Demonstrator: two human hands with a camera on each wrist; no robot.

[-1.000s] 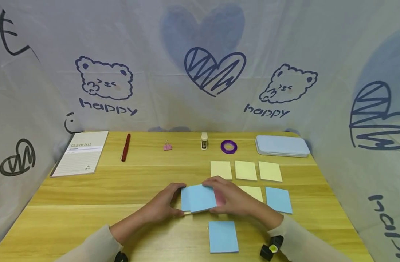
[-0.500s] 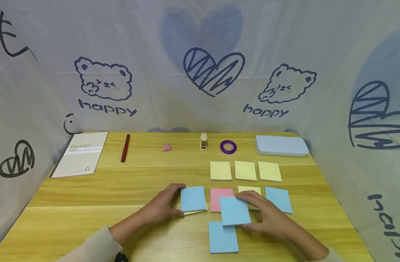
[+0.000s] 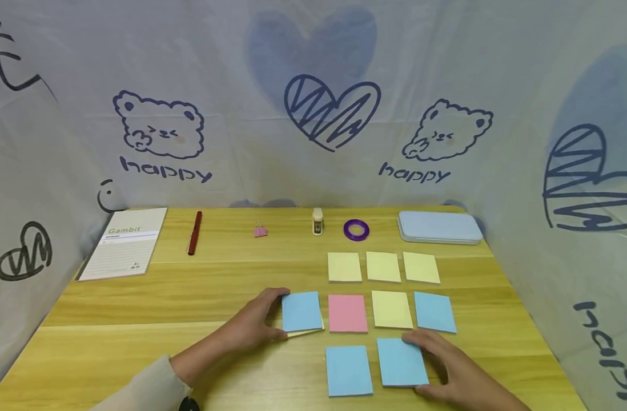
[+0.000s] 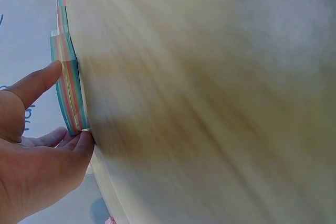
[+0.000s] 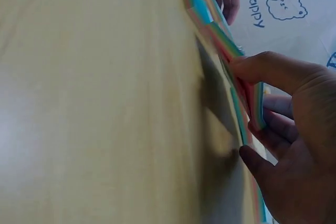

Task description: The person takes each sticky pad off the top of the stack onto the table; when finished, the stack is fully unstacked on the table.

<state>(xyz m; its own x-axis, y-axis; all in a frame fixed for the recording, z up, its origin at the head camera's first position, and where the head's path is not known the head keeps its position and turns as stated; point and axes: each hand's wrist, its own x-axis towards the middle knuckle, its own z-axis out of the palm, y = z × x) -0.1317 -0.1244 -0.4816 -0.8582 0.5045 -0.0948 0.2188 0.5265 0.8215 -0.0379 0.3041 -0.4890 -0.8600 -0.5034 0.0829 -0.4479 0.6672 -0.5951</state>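
Observation:
My left hand (image 3: 252, 322) grips the left side of a stack of sticky note pads (image 3: 300, 311), thumb at the near edge and fingers at the far edge. Blue is on top, and a yellow edge shows below. Striped coloured edges of that stack (image 4: 70, 90) face the left wrist camera. At the front right, my right hand (image 3: 454, 368) holds a blue-topped sticky note pad (image 3: 402, 362) by its right side, between thumb and fingers. Just left of it lies another blue pad (image 3: 349, 371). Behind are a pink pad (image 3: 347, 313) and a yellow pad (image 3: 391, 309).
Three yellow pads (image 3: 383, 268) form the back row, and a blue pad (image 3: 434, 312) lies at right. Along the table's rear are a notebook (image 3: 123, 242), red pen (image 3: 195, 233), pink binder clip (image 3: 260, 230), small white bottle (image 3: 317, 222), purple tape roll (image 3: 356, 229) and pale blue case (image 3: 439, 227).
My right hand has lifted a blue-topped pad off the left stack and carried it right and nearer, beside the front blue pad. The pink pad is uncovered. My left hand has stayed on its stack.

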